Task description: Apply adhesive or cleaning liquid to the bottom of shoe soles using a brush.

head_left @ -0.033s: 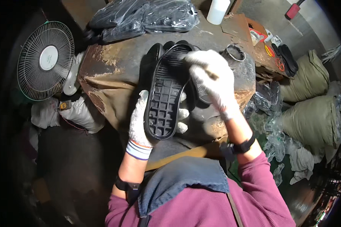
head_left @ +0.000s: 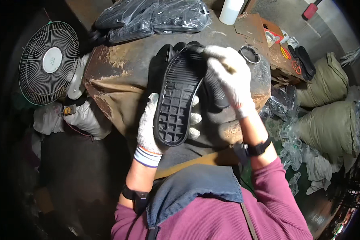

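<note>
My left hand [head_left: 148,124], in a white knitted glove, grips a black rubber shoe sole [head_left: 174,104] from below. Its fingertips wrap round the right edge. The sole's hollow side faces up, showing a grid of square pockets and a ribbed front part. My right hand [head_left: 232,76], also gloved, is at the upper right edge of the sole with its fingers curled together. Whatever those fingers hold is hidden. More black soles [head_left: 217,96] lie on the worn table [head_left: 128,56] beneath and beside the held one.
Plastic-wrapped black bundles [head_left: 180,18] lie at the table's far side, near a white bottle [head_left: 231,12]. An open round tin [head_left: 250,55] stands beyond my right hand. Orange-handled scissors [head_left: 296,67] are farther right. A fan [head_left: 52,60] stands left; green sacks [head_left: 328,128] stand right.
My right hand has shifted slightly to the right along the sole's upper end, its fingers still curled. The left hand keeps its grip on the sole.
</note>
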`<action>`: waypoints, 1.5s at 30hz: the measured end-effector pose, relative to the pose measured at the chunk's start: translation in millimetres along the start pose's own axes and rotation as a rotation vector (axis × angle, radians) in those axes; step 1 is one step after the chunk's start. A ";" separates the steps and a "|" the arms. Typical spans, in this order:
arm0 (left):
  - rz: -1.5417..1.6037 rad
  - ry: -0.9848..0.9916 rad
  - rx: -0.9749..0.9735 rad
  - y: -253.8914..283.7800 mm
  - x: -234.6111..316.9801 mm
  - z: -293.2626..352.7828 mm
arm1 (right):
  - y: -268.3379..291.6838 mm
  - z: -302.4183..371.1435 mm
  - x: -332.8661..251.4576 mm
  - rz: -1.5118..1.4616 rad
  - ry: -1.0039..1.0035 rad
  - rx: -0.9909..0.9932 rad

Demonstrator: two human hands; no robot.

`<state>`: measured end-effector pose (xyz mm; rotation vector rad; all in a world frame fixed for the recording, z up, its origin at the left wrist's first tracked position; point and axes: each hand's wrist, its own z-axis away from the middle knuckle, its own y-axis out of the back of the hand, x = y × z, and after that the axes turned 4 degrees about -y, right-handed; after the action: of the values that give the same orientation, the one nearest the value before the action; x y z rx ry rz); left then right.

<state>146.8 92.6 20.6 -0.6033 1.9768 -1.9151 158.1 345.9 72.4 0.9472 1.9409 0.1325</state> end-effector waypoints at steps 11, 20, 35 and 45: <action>0.129 -0.209 0.071 14.5 -0.1 -10.4 | -23.0 12.3 -37.8 -0.108 0.313 -0.270; -0.052 -0.248 -0.029 21.2 46.4 -7.3 | -23.7 62.0 -62.1 -0.067 0.361 -0.419; -1.420 -0.702 0.335 55.5 76.2 11.5 | -46.5 63.1 -70.3 -0.420 -0.096 -0.531; -2.412 -0.973 -0.067 12.3 22.5 44.6 | -11.9 22.9 5.1 -0.221 -0.337 -0.202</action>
<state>149.1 42.9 7.6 -3.6605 -0.1813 -0.9123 168.0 334.7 50.8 0.5758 1.6695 0.0364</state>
